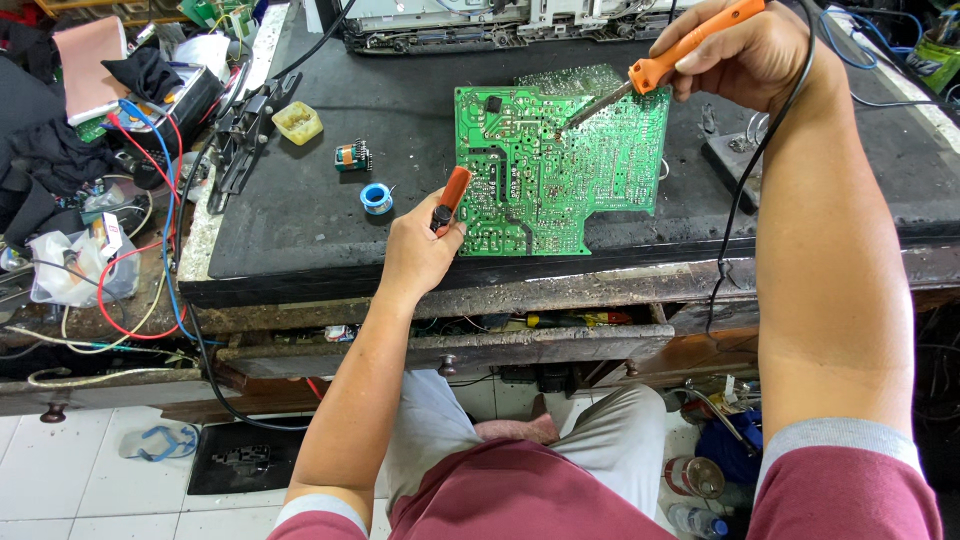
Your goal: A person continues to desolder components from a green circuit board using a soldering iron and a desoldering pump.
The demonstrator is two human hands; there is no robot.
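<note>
A green circuit board (pixel 560 170) lies solder side up on the black bench mat (pixel 300 210). My right hand (pixel 745 55) grips an orange soldering iron (pixel 690 45) whose metal tip touches the upper middle of the board. Its black cord runs down along my right forearm. My left hand (pixel 420 250) rests at the board's lower left corner and holds a small tool with an orange and black handle (pixel 450 198) pointing toward the board.
A blue solder spool (pixel 377 198), a small transformer (pixel 352 156) and a yellow tray (pixel 297 122) sit left of the board. Red and blue wires (pixel 165 240), bags and clutter fill the left side. A chassis (pixel 450 25) stands behind. A half-open drawer (pixel 440 345) lies below.
</note>
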